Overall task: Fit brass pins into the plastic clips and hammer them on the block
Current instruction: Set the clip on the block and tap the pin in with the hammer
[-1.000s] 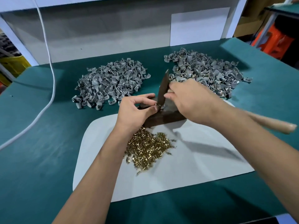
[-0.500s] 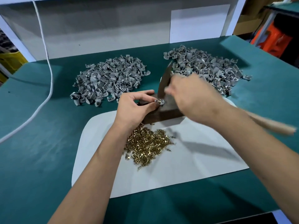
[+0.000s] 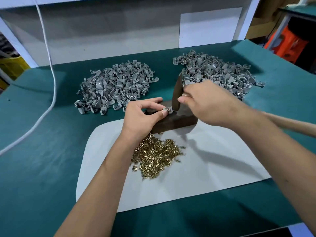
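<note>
Grey plastic clip [image 3: 167,110] is pinched on the dark block [image 3: 177,120] by the left hand [image 3: 142,117]; the hammer [image 3: 177,93] is gripped above it by the right hand [image 3: 208,103].

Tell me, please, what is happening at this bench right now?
A person is fitting pins into clips. The left hand pinches one grey clip on top of the dark block. The right hand grips a hammer close to its head, whose lower end is right at the clip. Loose brass pins lie in a heap on the white mat in front of the block. Two piles of clips sit behind, one at left and one at right.
</note>
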Available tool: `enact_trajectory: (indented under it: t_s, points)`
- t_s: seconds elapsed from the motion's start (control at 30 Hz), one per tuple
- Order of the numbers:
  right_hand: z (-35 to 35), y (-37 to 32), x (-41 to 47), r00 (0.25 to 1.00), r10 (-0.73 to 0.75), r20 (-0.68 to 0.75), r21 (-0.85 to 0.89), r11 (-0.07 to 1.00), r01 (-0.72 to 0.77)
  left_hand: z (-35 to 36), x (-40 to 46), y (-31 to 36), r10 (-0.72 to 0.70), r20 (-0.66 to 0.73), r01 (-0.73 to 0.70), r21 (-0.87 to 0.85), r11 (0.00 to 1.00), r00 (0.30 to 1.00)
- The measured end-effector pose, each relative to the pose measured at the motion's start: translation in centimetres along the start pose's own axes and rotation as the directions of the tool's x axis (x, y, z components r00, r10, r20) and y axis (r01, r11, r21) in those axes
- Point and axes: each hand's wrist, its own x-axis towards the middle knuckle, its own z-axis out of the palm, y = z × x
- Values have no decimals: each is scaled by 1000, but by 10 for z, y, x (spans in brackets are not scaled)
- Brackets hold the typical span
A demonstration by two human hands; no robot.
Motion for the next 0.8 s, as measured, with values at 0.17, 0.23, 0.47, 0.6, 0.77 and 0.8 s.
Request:
enact_trajectory:
  t_s: [0.17,0.23,0.47,0.6,0.77,0.8]
  points:
    - [-13,35,-14,998,15,53,313,949,-31,0,2,-3,6,-13,-6,2,1000,1000]
    - [-18,49,-20,994,28,106,319,946,-60,0,3,-5,-6,-20,6,-5,1000,1000]
    - [-6,63,-29,991,113,76,25,993,-116,0,2,-5,-15,-3,15,9,1000,1000]
    - [3,60,-29,985,131,109,13,991,-133,1,1,-4,0,11,0,33,999,1000]
    - [-7,48,-16,994,75,-77,108,992,-67,2,1,-4,8,13,-9,30,1000,1000]
    - [-7,40,-12,995,44,-93,129,991,-32,2,1,-3,8,12,-8,26,1000,1000]
